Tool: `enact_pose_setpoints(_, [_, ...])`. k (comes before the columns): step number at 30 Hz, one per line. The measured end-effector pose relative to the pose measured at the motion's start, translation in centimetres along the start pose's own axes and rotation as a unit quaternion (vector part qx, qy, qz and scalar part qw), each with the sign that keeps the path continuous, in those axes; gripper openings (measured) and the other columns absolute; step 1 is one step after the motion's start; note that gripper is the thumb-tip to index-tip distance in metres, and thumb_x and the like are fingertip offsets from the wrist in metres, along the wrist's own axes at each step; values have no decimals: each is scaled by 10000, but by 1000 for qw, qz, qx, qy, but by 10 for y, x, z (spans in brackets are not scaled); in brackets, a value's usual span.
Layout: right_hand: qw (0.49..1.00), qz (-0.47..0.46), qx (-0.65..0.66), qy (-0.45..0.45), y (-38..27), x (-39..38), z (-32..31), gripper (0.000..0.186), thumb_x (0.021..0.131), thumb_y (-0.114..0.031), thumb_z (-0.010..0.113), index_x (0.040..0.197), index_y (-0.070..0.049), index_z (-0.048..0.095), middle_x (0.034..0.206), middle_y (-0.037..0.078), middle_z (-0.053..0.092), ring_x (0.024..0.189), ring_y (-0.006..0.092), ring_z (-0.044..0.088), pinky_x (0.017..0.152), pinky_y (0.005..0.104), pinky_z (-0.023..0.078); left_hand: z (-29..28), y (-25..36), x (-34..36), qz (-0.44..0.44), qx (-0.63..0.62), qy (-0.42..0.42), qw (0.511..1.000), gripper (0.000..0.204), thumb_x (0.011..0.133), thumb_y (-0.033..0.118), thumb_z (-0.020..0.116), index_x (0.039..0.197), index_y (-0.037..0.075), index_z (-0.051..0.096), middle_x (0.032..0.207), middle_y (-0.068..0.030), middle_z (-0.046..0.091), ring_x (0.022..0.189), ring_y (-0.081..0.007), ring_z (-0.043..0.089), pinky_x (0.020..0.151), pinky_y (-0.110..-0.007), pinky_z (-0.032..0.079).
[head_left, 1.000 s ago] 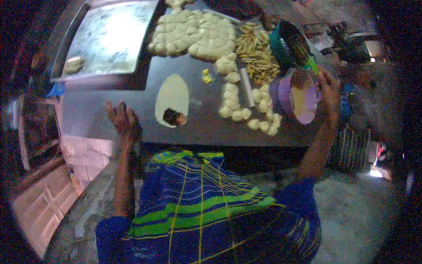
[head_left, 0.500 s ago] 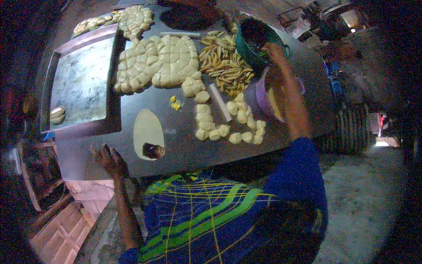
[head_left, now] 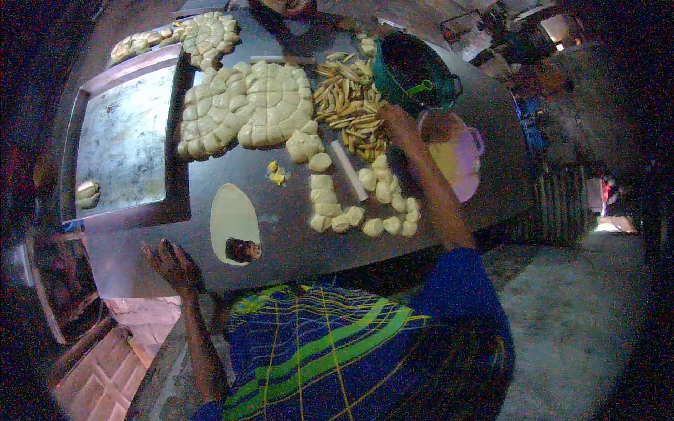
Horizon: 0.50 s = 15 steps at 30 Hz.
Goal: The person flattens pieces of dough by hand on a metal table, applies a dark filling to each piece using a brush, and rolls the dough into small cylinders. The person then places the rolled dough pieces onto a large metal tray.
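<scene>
My left hand (head_left: 175, 266) rests on the table's near edge at the left, fingers spread, holding nothing. Beside it lies a flat oval of rolled dough (head_left: 234, 207) with a dark lump of filling (head_left: 242, 250) on its near end. My right hand (head_left: 399, 124) reaches to the right side of a heap of yellow-brown strips (head_left: 351, 98); its fingertips are too unclear to show a grip. Just beyond that hand, a green-handled utensil (head_left: 420, 88) stands in a dark green basin (head_left: 407, 59). Dough balls (head_left: 324, 193) and a rolling pin (head_left: 349, 170) lie left of my right forearm.
A metal tray (head_left: 126, 133) holding one shaped dough piece (head_left: 88, 195) sits at the left. Scored dough slabs (head_left: 274, 102) cover the middle back. A purple bowl (head_left: 465, 179) is at the right. Another rolling pin (head_left: 283, 60) lies near a person (head_left: 288, 28) across the table.
My right hand has left the green-handled utensil in the basin and moved left and nearer, to the strips. My left hand stays open at the table edge.
</scene>
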State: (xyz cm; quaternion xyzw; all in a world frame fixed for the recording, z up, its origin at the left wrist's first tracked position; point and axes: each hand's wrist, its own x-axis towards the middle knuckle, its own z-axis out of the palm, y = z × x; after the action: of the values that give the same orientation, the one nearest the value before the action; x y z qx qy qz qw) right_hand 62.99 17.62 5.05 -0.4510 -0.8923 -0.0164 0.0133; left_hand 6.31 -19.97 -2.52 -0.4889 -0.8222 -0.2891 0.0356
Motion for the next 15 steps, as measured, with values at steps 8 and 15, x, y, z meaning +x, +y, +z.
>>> enact_pose_setpoints(8, [995,29,63,-75,-14,-14,-5,355,763,-128,787,1090,-34,686,1067,147,664,1030,346,657,915,412,541,0,3,0,-5,3,-4,1000,333,981,142,551,1249,-54,572,1590,-325,241,1477,-473,219,1212,-552,198])
enact_pose_setpoints(15, [882,204,415,90,-20,-26,-18,243,915,-165,736,1109,-24,693,970,51,714,894,152,678,828,339,582,20,-30,-5,68,36,37,996,329,983,143,558,1245,-56,579,1582,-336,259,1462,-494,247,1210,-553,203])
